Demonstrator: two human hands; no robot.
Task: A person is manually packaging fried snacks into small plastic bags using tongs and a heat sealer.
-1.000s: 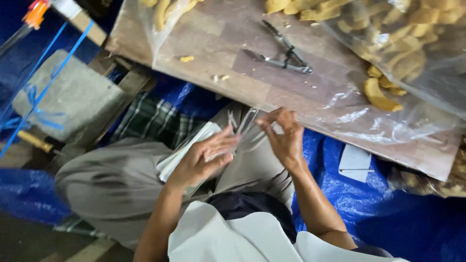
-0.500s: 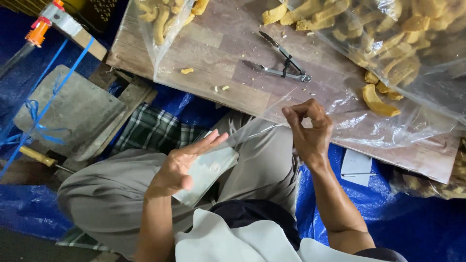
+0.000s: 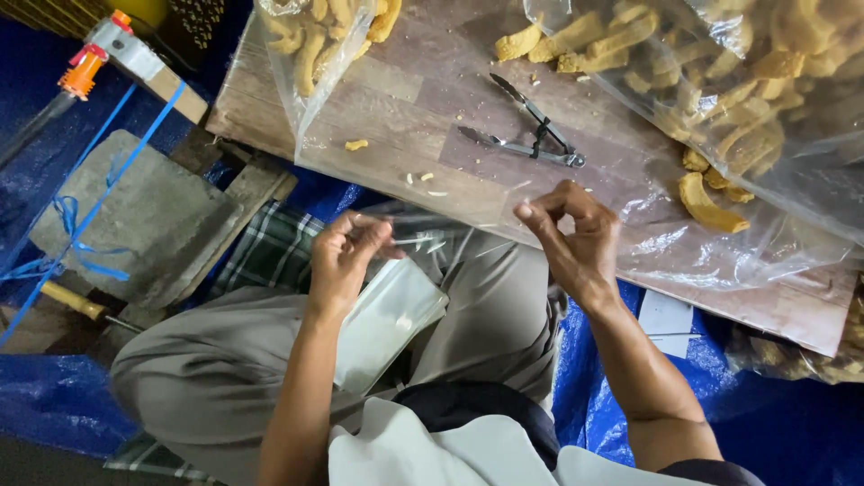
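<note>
My left hand (image 3: pixel 344 256) pinches one edge of a small clear plastic bag (image 3: pixel 430 239) above my lap. My right hand (image 3: pixel 576 236) pinches the bag's other edge, fingers curled, so the thin film is stretched between both hands. A stack of flat clear bags (image 3: pixel 389 321) lies on my grey trousers under the left hand. Just beyond the hands is a low wooden board (image 3: pixel 423 99) covered with plastic sheet. Metal tongs (image 3: pixel 533 137) lie on it.
Big clear bags of yellow fried crackers sit at the board's far left (image 3: pixel 317 40) and right (image 3: pixel 738 81); loose crackers (image 3: pixel 709 202) lie near the right hand. A grey stone slab (image 3: pixel 135 211) with blue strapping lies left on blue tarp (image 3: pixel 621 405). A white card (image 3: pixel 664 317) lies by my right knee.
My hands have moved apart from the bag stack on my lap. The right hand rose toward the board, then the left lifted too, and a bag is now held between them.
</note>
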